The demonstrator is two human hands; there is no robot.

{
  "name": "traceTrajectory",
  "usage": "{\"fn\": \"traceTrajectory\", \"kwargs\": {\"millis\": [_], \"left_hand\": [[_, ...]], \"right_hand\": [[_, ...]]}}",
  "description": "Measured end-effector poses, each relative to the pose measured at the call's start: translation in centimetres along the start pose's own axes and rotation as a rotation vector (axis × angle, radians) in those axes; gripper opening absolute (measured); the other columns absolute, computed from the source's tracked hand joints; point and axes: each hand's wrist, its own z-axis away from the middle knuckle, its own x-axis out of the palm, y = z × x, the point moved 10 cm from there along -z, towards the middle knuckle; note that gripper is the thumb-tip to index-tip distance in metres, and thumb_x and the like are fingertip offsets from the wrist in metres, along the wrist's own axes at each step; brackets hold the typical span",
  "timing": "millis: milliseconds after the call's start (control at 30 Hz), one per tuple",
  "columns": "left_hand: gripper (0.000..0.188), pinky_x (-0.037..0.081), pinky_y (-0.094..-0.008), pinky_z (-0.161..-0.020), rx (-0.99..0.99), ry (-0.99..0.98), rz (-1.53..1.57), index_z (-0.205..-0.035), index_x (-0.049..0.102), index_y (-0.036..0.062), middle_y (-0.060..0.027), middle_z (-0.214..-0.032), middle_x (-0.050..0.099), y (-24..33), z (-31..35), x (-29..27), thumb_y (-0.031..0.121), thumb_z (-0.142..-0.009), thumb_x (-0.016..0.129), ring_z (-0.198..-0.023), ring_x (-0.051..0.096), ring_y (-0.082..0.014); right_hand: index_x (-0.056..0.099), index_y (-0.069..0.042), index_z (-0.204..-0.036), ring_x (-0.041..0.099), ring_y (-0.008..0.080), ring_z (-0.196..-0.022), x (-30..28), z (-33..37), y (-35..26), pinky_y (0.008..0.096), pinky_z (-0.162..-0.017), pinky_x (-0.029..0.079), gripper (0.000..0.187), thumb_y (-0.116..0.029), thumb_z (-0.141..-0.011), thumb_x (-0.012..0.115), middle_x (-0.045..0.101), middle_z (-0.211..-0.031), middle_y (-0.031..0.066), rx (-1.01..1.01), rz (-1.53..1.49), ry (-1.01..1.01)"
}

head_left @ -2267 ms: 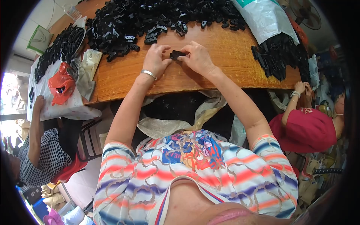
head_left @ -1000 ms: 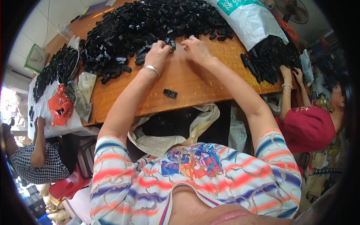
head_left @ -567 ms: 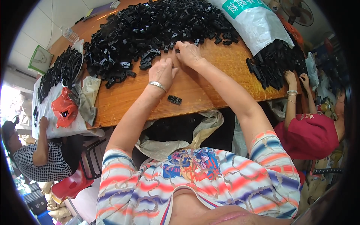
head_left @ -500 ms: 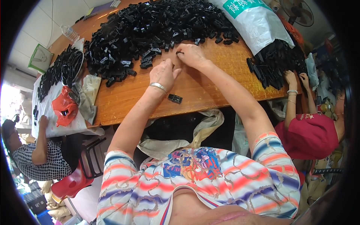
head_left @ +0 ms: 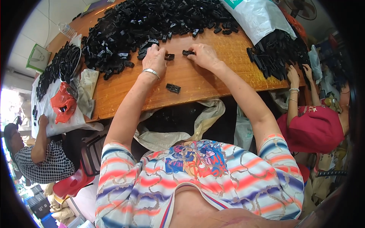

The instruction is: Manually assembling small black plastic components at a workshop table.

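Left hand, upper centre: grip clamped on black plastic piece. Right hand, upper centre: grip pinching second piece. Change: both pieces now clear of the fingers, apparently handled two at once. Loose third piece: mid-frame, on counter.

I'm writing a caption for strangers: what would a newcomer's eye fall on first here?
First, the big heap of black pieces across the far side of the wooden table. In front of it, the left grip and right grip each hold a black block, with a loose block lying nearer the edge. Then the red bag at left and, at right, the white sack with slender black parts at its mouth.
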Motion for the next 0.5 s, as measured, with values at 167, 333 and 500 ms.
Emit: {"fn": "traceTrajectory", "kwargs": {"millis": [167, 333, 500], "left_hand": [[0.027, 0.051, -0.0368, -0.083, -0.005, -0.028, 0.121, -0.101, 0.067, 0.0071, -0.011, -0.1, 0.057, -0.2, 0.6, 1.4, 0.014, -0.076, 0.076, -0.096, 0.059, -0.0282], [0.033, 0.053, -0.0353, -0.073, -0.055, -0.057, 0.327, -0.1, 0.069, 0.0042, -0.0117, -0.093, 0.06, -1.1, 1.3, 2.5, 0.018, -0.073, 0.08, -0.078, 0.063, -0.026], [0.034, 0.053, -0.0338, -0.071, -0.036, -0.058, 0.366, -0.102, 0.07, 0.0037, -0.0103, -0.092, 0.06, -1.2, 1.4, 2.9, 0.017, -0.072, 0.08, -0.077, 0.063, -0.0233]], "right_hand": [[0.071, -0.007, -0.098, 0.066, 0.0294, -0.086, -1.6, 0.8, -2.0, 0.039, -0.077, 0.052, 0.022, -0.02, -0.081, 0.074, 0.066, -0.091, 0.0114, -0.141, -0.129, 0.217], [0.072, -0.008, -0.098, 0.064, 0.0308, -0.087, -0.6, 1.6, -6.0, 0.0397, -0.078, 0.052, 0.021, -0.017, -0.079, 0.074, 0.062, -0.094, 0.0105, -0.312, -0.175, 0.129], [0.072, -0.009, -0.099, 0.063, 0.0299, -0.087, 0.3, 1.9, -6.7, 0.0397, -0.077, 0.051, 0.022, -0.016, -0.078, 0.074, 0.06, -0.091, 0.01, -0.349, -0.118, 0.107]]}}
